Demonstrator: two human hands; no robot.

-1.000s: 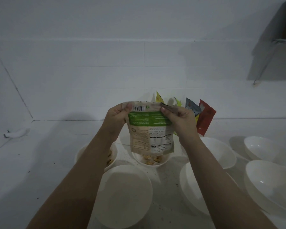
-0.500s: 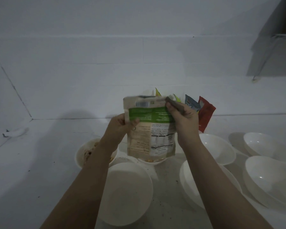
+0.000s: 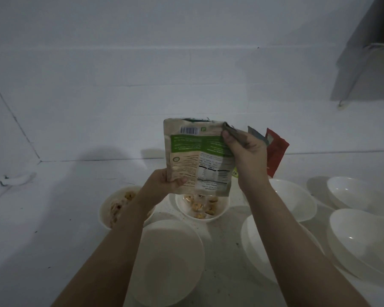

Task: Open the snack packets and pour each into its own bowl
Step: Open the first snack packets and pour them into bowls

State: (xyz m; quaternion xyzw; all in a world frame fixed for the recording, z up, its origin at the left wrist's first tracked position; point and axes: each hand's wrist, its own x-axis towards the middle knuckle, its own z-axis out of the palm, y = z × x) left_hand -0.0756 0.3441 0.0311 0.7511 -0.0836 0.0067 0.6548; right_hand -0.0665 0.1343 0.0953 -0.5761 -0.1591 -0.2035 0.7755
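Observation:
I hold a beige and green snack packet (image 3: pixel 197 156) upside down, its mouth over a small white bowl (image 3: pixel 201 208) that has snack pieces in it. My left hand (image 3: pixel 164 185) grips the packet's lower left edge. My right hand (image 3: pixel 245 151) pinches its upper right corner. A second small bowl (image 3: pixel 118 204) to the left also holds snacks and is partly hidden by my left forearm. An empty white bowl (image 3: pixel 169 262) sits in front.
Several empty white bowls stand on the right, among them a near bowl (image 3: pixel 364 242), a far bowl (image 3: pixel 350 192) and a middle bowl (image 3: pixel 295 202). A red packet (image 3: pixel 275 151) and other packets lean against the tiled wall behind my right hand.
My left hand has slid from the packet's top corner down to its lower left edge. The packet has risen a little, and snack pieces now show below its mouth.

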